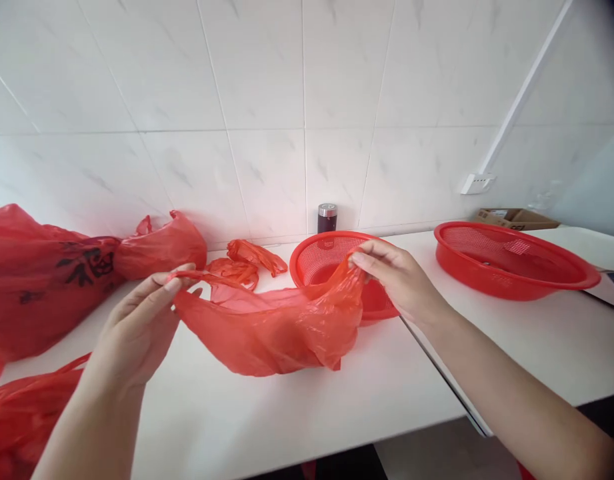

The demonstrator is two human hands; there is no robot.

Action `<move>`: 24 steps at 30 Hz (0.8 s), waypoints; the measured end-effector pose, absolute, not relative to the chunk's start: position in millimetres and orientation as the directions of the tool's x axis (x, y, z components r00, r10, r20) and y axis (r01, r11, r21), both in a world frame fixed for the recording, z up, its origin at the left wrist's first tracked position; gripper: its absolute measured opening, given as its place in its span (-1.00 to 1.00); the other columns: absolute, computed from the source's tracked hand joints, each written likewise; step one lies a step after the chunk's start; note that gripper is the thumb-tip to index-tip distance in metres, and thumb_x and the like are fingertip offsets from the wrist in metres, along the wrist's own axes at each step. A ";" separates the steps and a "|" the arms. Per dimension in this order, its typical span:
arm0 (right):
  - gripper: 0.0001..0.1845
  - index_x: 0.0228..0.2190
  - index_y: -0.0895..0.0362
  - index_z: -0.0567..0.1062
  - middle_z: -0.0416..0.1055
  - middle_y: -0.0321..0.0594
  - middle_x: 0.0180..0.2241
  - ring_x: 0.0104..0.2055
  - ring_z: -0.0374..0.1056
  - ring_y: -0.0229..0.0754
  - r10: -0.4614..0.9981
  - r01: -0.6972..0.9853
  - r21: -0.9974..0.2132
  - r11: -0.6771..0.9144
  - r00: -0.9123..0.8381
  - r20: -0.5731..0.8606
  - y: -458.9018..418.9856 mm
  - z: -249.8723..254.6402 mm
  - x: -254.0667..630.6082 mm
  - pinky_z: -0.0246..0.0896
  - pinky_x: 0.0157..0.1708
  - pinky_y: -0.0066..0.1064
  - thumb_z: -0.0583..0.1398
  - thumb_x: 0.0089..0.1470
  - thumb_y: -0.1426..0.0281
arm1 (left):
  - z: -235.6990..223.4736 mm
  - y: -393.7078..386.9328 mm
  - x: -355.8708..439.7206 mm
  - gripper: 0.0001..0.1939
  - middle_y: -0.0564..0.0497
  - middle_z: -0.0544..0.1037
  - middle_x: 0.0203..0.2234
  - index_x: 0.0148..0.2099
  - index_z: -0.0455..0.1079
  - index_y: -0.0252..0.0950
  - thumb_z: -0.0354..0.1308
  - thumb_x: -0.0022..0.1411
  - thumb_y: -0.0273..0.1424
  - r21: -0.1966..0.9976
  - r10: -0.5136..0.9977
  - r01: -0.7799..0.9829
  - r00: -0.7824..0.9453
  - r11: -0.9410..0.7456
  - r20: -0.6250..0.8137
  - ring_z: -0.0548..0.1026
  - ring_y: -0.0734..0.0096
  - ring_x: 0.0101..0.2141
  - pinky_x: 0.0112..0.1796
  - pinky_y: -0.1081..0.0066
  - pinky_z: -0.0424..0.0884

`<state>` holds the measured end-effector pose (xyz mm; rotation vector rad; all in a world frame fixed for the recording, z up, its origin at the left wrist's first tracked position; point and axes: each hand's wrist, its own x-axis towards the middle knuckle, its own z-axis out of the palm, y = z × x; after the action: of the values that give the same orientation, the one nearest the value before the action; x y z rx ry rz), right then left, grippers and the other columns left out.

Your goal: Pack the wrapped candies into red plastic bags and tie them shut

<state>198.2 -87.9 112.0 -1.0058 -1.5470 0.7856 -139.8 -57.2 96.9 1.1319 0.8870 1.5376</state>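
Note:
A thin red plastic bag (267, 333) hangs stretched between my two hands above the white table, its mouth partly spread and its bottom sagging. My left hand (141, 320) pinches one handle of the bag between thumb and fingers. At the other side, my right hand (394, 270) is closed on the bag's upper corner. Just behind the bag stands a red plastic basket (314, 257) with perforated walls, partly covered by the bag and my right hand. No contents can be made out in the held bag.
Filled red bags (41, 287) stand along the left, with another red bag (31, 413) at the near left. Crumpled red bags (251, 257) lie near the wall. A dark flask (327, 219) stands behind the basket. To the right are a second red basket (507, 283) and a cardboard box (517, 218).

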 end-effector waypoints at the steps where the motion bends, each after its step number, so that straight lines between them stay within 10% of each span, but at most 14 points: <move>1: -0.72 -0.37 0.12 0.44 0.35 -0.28 -0.39 -0.35 0.27 -0.26 0.900 0.212 -0.875 0.436 -0.101 0.424 -83.1 121.8 195.8 0.20 -0.28 -0.41 0.19 0.17 0.15 | 106.6 -57.1 -134.7 -0.85 0.10 0.53 -0.17 -0.37 0.44 -0.22 0.34 0.04 -0.31 0.909 0.960 -0.308 -0.075 -0.280 0.270 0.43 0.43 -0.19 -0.25 0.54 0.42; 7: -0.77 -0.37 0.14 0.50 0.40 -0.29 -0.37 -0.31 0.30 -0.24 0.863 0.356 -0.787 0.505 -0.202 0.462 -58.6 154.6 170.2 0.19 -0.25 -0.39 0.23 0.13 0.22 | 135.5 -57.8 -112.8 -0.79 0.06 0.50 -0.17 -0.16 0.45 -0.11 0.28 0.11 -0.32 0.884 0.933 -0.329 0.023 -0.332 0.359 0.46 0.33 -0.15 -0.23 0.48 0.44; 12: -0.83 -0.40 0.16 0.52 0.43 -0.27 -0.34 -0.27 0.34 -0.24 0.829 0.329 -0.769 0.548 -0.334 0.448 -60.0 173.2 133.8 0.23 -0.20 -0.36 0.23 0.13 0.31 | 137.7 -58.9 -104.4 -0.41 0.07 0.48 -0.37 0.18 0.18 0.05 0.26 0.12 -0.28 0.984 0.870 0.098 0.486 -0.149 0.084 0.47 0.32 -0.39 -0.37 0.37 0.42; 17: -0.83 -0.18 0.03 0.54 0.39 -0.27 -0.13 -0.09 0.31 -0.24 0.706 0.227 -0.713 0.664 -0.504 0.497 -65.3 173.3 97.9 0.23 -0.05 -0.35 0.24 0.16 0.37 | 132.1 -54.1 -86.0 -0.78 0.16 0.19 -0.60 -0.29 0.36 -0.21 0.25 0.10 -0.20 0.893 0.823 0.391 0.566 -0.222 -0.043 0.18 0.50 -0.58 -0.54 0.46 0.22; 24: -0.62 0.03 -0.03 0.39 0.30 -0.23 0.04 0.04 0.25 -0.17 0.777 0.365 -0.700 0.614 -0.437 0.453 -56.3 140.2 115.5 0.21 -0.03 -0.30 0.24 0.16 0.26 | 123.3 -49.1 -88.4 -0.63 0.19 0.00 -0.60 -0.41 0.24 -0.24 -0.06 0.30 -0.09 0.989 0.879 0.138 0.477 -0.060 -0.014 -0.04 0.54 -0.59 -0.47 0.47 0.23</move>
<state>115.5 -56.3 140.2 -0.8972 -2.0457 0.6604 -88.4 -49.1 123.3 1.5287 0.9213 0.7741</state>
